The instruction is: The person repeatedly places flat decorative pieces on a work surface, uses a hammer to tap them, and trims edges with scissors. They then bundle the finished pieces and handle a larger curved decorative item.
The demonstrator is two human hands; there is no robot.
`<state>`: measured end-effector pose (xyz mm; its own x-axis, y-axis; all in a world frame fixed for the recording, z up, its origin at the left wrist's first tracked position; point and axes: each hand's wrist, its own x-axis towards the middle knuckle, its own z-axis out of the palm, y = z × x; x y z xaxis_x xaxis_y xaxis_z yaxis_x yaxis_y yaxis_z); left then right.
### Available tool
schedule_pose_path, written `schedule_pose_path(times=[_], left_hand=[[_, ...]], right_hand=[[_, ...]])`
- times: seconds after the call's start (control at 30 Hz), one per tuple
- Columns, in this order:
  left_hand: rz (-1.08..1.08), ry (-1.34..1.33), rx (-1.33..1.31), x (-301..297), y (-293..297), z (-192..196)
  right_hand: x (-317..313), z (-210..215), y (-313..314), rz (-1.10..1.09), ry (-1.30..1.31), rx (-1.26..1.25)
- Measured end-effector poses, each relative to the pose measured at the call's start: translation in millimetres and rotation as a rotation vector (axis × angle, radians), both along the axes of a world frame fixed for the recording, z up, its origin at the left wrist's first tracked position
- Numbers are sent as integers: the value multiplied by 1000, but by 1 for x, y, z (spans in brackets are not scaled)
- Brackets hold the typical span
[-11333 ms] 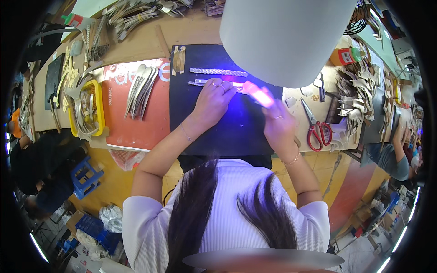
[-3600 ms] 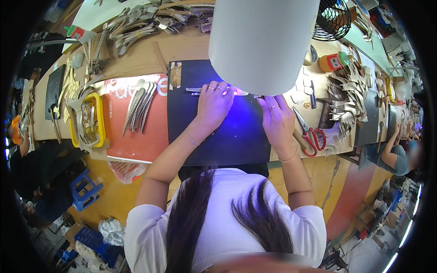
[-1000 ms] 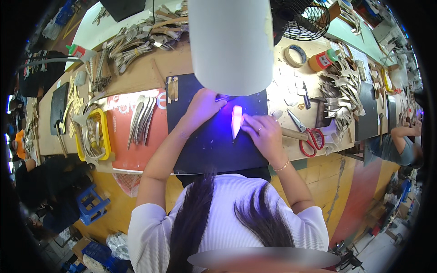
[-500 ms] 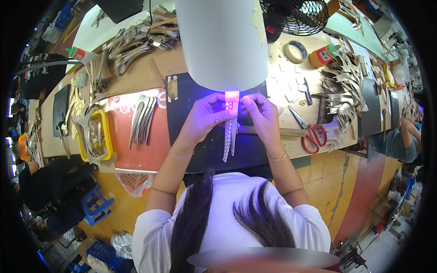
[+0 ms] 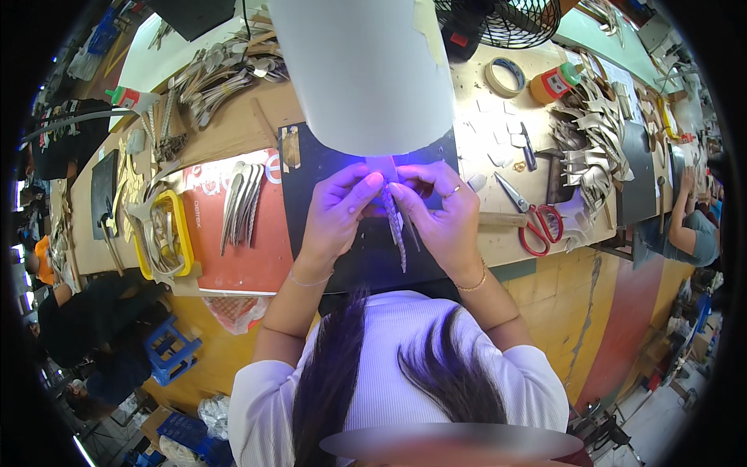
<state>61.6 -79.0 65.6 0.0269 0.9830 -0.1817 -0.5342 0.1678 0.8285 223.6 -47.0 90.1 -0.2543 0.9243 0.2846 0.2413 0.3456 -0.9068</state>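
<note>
Under a large white cylinder-shaped lamp [image 5: 366, 86] that casts purple light, I hold a braided strap [image 5: 395, 229] with a flat upper part. My left hand [image 5: 338, 210] pinches it from the left, thumb on its face. My right hand [image 5: 447, 214] grips it from the right, with the thumb near the top of the braid. Below my fingers the braid hangs down, slightly tilted, beside a thin narrow tail. Behind it lies a black mat [image 5: 311, 194]. My fingers and the lamp's lower edge partly hide the strap's upper end.
Red-handled scissors [image 5: 537, 226], a wooden handle [image 5: 502, 220], a tape roll [image 5: 506, 76] and a glue bottle [image 5: 554, 83] lie right. Left are a red sheet [image 5: 226, 272] with several straps [image 5: 243, 202], and a yellow basket [image 5: 187, 241]. A black fan [image 5: 513, 23] stands behind.
Both hands have come closer together around the strap's upper part. The strap has tilted, its top shifting left and its lower end right. The glowing flat part is now more covered by my fingers.
</note>
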Motion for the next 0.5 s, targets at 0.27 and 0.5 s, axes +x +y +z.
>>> schedule_pose_path(times=[0.27,0.5], left_hand=[[48,142,49,-3,-7,1],[-4,145,16,-9,3,-20]], right_hand=[[7,2,-2,38,-134,217],[130,-19,21,-298,-636,0]])
